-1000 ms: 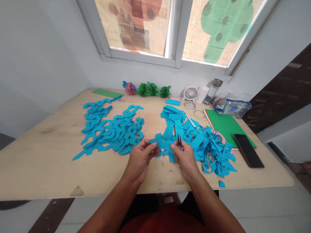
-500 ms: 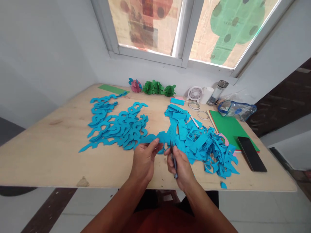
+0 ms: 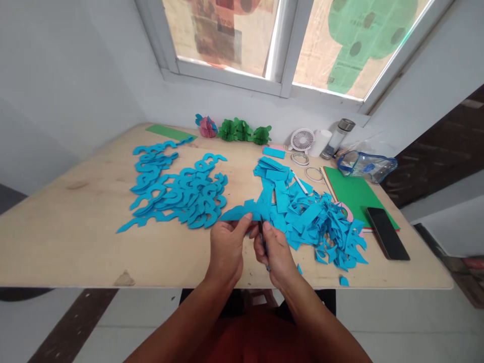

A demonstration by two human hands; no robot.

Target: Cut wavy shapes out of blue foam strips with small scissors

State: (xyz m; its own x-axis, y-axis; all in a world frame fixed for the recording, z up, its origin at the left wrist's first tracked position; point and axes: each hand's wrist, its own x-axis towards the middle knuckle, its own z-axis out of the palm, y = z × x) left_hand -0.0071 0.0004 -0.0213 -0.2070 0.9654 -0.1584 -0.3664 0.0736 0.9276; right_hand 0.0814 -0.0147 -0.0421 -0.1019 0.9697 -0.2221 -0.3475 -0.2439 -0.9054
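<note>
My left hand point(image 3: 227, 245) is closed, its thumb pressed on top of a blue paper strip point(image 3: 242, 212) with a scalloped upper edge. The strip's far left end overlaps the cut shapes in view. In my right hand point(image 3: 275, 252) are dark scissors point(image 3: 263, 239), fingers wrapped around the handle. Their blades point away from me and meet the right end of the strip. The grip hides most of the handle. Just beyond my right hand lies a heap of blue paper scraps point(image 3: 325, 227). Left of my hands rests a pile of wavy blue cutouts point(image 3: 189, 196).
At right lie a phone point(image 3: 387, 233) and green paper sheets point(image 3: 363, 199). A white pen point(image 3: 300, 182) lies on the blue pieces. Along the back stand a small fan point(image 3: 302, 139), a bottle point(image 3: 338, 139), a clear pouch point(image 3: 366, 166) and green paper ornaments point(image 3: 241, 130).
The scissors have moved slightly left along the strip, closer to my left hand. A small blue scrap now shows on the table beside my right hand. The view has shifted a little.
</note>
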